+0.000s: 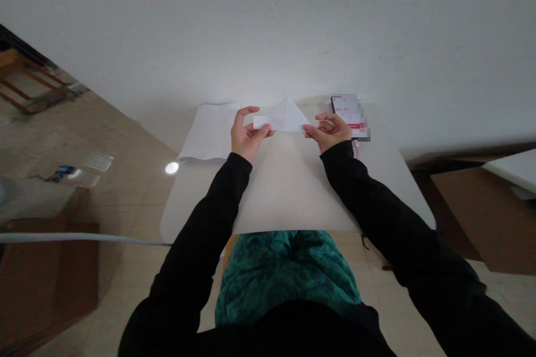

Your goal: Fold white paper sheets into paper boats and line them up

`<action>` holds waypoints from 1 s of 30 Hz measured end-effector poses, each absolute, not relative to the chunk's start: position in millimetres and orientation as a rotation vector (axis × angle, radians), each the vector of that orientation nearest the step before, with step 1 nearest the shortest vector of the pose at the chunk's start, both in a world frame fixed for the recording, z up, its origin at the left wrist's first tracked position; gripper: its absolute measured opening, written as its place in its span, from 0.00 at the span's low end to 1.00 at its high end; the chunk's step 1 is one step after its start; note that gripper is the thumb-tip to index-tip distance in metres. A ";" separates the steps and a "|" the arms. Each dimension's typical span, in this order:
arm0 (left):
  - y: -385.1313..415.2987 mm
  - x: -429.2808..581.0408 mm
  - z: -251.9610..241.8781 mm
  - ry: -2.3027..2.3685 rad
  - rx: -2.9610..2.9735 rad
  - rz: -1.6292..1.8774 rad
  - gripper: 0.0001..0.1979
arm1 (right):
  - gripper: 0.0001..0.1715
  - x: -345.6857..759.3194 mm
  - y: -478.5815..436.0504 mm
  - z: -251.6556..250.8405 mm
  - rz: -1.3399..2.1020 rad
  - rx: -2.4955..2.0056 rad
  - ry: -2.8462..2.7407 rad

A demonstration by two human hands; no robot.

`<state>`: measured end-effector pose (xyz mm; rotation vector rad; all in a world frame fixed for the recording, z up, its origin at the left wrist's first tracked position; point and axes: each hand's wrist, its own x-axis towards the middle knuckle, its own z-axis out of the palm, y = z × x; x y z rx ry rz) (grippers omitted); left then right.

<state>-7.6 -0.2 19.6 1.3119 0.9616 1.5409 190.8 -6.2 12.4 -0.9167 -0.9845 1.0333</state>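
I hold a folded white paper (285, 116) with a pointed top above the far part of a white table (293, 189). My left hand (247, 135) pinches its left end between thumb and fingers. My right hand (331, 131) pinches its right end the same way. Both arms wear black sleeves. The paper's lower edge forms a narrow band between the two hands.
A stack of white sheets (211, 131) lies at the table's far left. A phone (349, 114) with a lit screen rests at the far right, behind my right hand. A white wall rises behind the table. Tiled floor and a brown box (46, 279) are at left.
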 end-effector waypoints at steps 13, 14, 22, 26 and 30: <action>-10.5 -2.6 31.5 1.049 1.296 1.415 0.37 | 0.21 190.1 -9.0 13.0 0.866 -0.957 -1.132; -11.2 -0.8 31.2 1.076 1.284 1.436 0.41 | 0.21 188.5 -10.9 13.5 0.864 -0.944 -1.154; -16.0 20.6 14.9 1.005 0.839 1.569 0.41 | 0.20 173.9 -20.0 10.8 0.840 -0.864 -1.049; -20.5 29.0 6.8 0.990 0.799 1.455 0.27 | 0.19 166.2 -22.8 2.7 0.870 -0.923 -1.101; -22.9 31.4 4.5 0.970 0.833 1.415 0.20 | 0.18 162.7 -25.4 -0.5 0.889 -0.979 -1.136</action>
